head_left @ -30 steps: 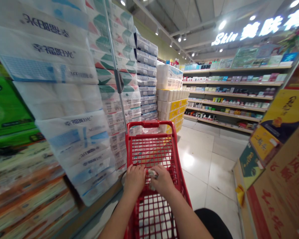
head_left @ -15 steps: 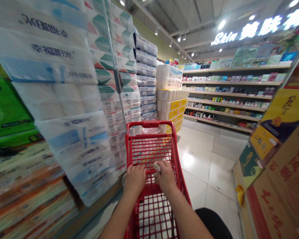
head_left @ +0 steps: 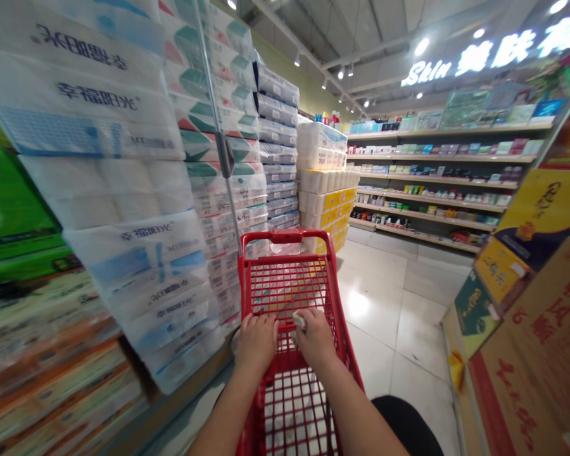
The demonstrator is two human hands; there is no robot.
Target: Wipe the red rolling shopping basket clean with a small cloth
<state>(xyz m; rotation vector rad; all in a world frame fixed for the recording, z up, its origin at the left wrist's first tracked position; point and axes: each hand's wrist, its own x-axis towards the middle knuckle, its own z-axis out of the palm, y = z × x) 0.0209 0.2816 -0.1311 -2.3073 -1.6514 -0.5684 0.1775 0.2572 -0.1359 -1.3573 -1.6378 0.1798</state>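
A red plastic shopping cart [head_left: 333, 297] with grid panels stands right in front of me. My left hand [head_left: 257, 339] is closed over the cart's crossbar, knuckles up. Beside it, my right hand [head_left: 317, 335] rests closed at the same bar and pinches a small crumpled white tissue [head_left: 299, 322] between thumb and forefinger. What lies inside the cart shows only partly through the grid, and I cannot make it out.
Tall stacks of wrapped toilet paper [head_left: 128, 190] rise close along the left, behind a thin metal pole [head_left: 218, 126]. Cardboard boxes [head_left: 541, 329] line the right side. A tiled floor [head_left: 375, 297] runs between, towards shelves [head_left: 432, 183] of small packaged goods.
The stacks and boxes at the sides have shifted very slightly to the left in view. Both hands keep their places on the cart.
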